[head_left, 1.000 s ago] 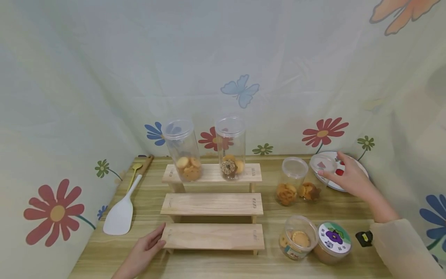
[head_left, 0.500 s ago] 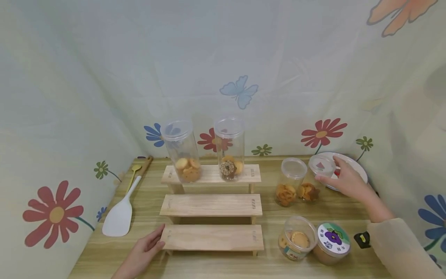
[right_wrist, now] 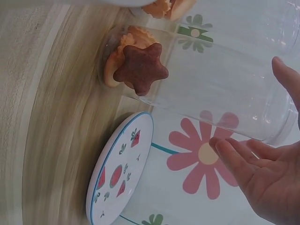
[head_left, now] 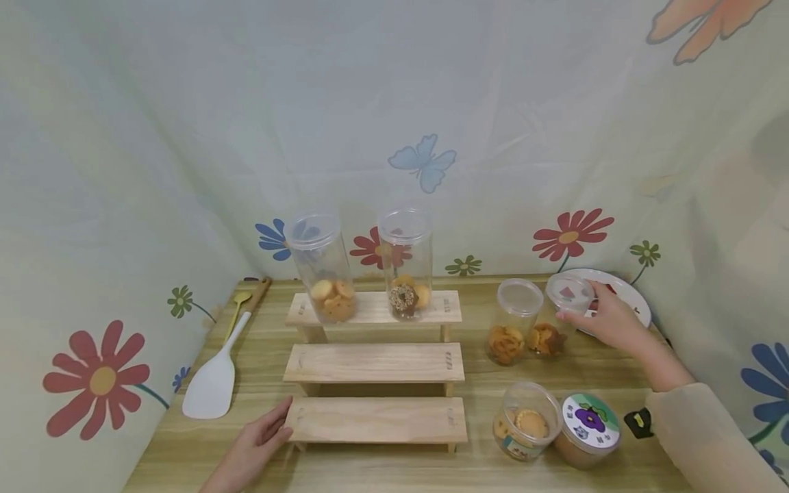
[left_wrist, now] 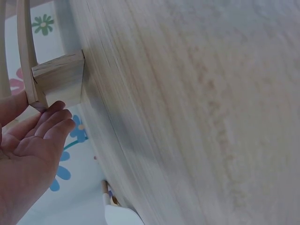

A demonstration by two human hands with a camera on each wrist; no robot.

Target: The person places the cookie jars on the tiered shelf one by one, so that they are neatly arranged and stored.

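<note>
Plastic jar (right_wrist: 206, 84) between thumb (right_wrist: 288, 80) and fingers (right_wrist: 235, 161) of right hand (head_left: 611, 318)

the tall clear jar (right_wrist: 201, 79) is a straight-sided cylinder with a see-through lid (head_left: 566, 290) on top, standing upright on the bench (head_left: 468, 472) to the right of the wooden rack. a reddish-brown star-shaped biscuit (right_wrist: 141, 69) and ruffled golden biscuits (right_wrist: 112, 68) sit together at its bottom, the star against the wall; the rest of the jar shows only clear plastic. the wooden rack (head_left: 372, 363), pale and plainly grained, stands level in three steps, rising toward the back. its flat boards rest on short legs, with small dark marks near their ends.
</note>
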